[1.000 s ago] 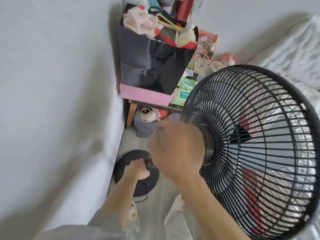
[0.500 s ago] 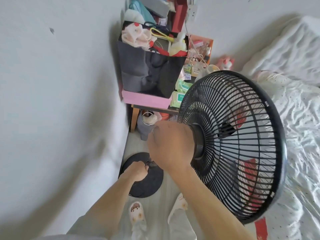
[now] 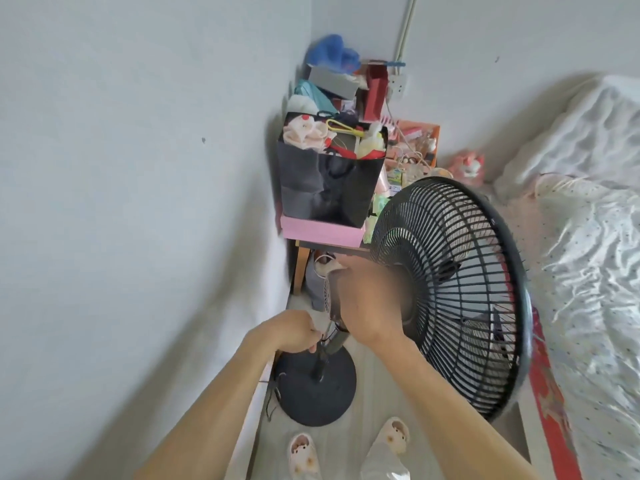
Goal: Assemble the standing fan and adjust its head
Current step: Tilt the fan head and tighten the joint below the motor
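A black standing fan stands on the floor between a wall and a bed. Its round grille (image 3: 460, 292) faces right toward the bed. My right hand (image 3: 367, 303) is clasped over the motor housing behind the grille and hides most of it. My left hand (image 3: 291, 332) is closed on the top of the pole (image 3: 320, 362), just under the housing, where a thin cord hangs. The round black base (image 3: 317, 389) rests flat on the floor below.
A white wall (image 3: 138, 202) runs close on the left. A bed with a white quilt (image 3: 588, 254) fills the right. Behind the fan a small table carries a black bag (image 3: 325, 181) and a pink box (image 3: 322, 230). My slippered feet (image 3: 391, 438) stand near the base.
The view has pulled back and up, so the fan looks smaller and sits lower. The grille has swung to face more to the right. Both hands keep their hold.
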